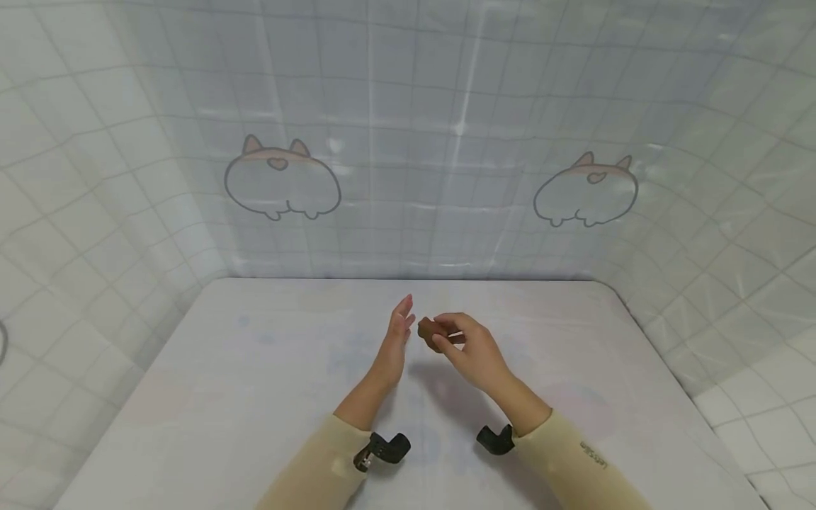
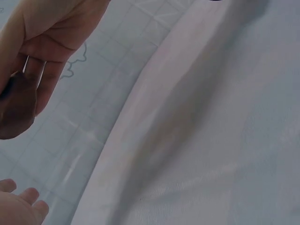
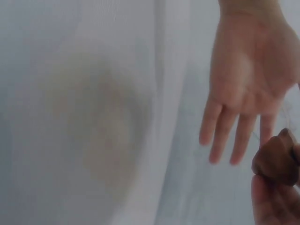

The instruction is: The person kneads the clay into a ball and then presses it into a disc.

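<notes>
A small brown lump [image 1: 430, 333], smooth with rounded bumps, is held above the white-covered table by my right hand [image 1: 474, 352]. Thumb and fingers pinch it from the right side, and a small knob stands up from the lump [image 3: 276, 160] in the right wrist view. My left hand [image 1: 394, 345] is held upright just left of it, fingers straight and palm turned toward the lump. That open palm of the left hand [image 3: 248, 70] shows bare in the right wrist view. From the left wrist, the lump [image 2: 18, 107] appears under the right hand's fingers.
The table [image 1: 255, 397] has a pale cloth with faint coloured patches. A tiled-pattern sheet [image 1: 414, 106] hangs behind it and along both sides, printed with two cartoon animal drawings. Black camera mounts [image 1: 390, 448] sit at both sleeve cuffs.
</notes>
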A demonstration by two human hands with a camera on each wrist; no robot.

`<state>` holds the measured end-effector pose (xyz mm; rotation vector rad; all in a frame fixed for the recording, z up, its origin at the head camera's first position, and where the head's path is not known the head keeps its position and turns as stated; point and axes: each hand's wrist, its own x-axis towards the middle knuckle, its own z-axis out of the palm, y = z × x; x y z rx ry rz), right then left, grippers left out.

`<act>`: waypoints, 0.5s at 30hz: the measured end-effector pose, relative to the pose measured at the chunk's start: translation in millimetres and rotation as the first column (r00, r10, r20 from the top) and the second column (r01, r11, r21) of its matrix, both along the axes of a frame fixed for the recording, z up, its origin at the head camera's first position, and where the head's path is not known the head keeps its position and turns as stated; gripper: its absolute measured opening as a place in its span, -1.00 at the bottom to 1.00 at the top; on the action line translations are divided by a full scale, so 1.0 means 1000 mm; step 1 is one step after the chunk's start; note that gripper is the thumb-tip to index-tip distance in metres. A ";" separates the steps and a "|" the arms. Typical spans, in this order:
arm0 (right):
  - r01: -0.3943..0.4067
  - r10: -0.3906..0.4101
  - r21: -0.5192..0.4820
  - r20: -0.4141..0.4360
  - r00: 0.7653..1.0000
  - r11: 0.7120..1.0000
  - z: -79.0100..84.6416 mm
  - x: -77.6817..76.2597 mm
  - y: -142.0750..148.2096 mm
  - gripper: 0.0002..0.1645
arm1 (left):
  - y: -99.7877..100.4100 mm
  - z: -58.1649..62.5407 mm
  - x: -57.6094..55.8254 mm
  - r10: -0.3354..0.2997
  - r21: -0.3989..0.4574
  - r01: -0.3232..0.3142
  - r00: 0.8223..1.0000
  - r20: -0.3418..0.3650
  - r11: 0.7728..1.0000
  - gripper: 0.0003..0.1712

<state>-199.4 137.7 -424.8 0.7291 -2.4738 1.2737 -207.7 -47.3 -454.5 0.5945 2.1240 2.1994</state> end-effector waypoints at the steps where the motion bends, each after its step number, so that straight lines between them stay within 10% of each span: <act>1: -0.004 0.004 -0.002 -0.003 1.000 1.000 -0.001 0.001 -0.002 -0.64 | 0.001 0.000 0.000 -0.005 0.026 0.005 1.000 0.006 1.000 -0.18; 15: -0.024 0.024 -0.002 -0.005 1.000 1.000 -0.008 0.012 -0.023 -0.65 | 0.018 0.006 0.004 -0.061 0.409 0.004 0.990 0.126 0.913 0.00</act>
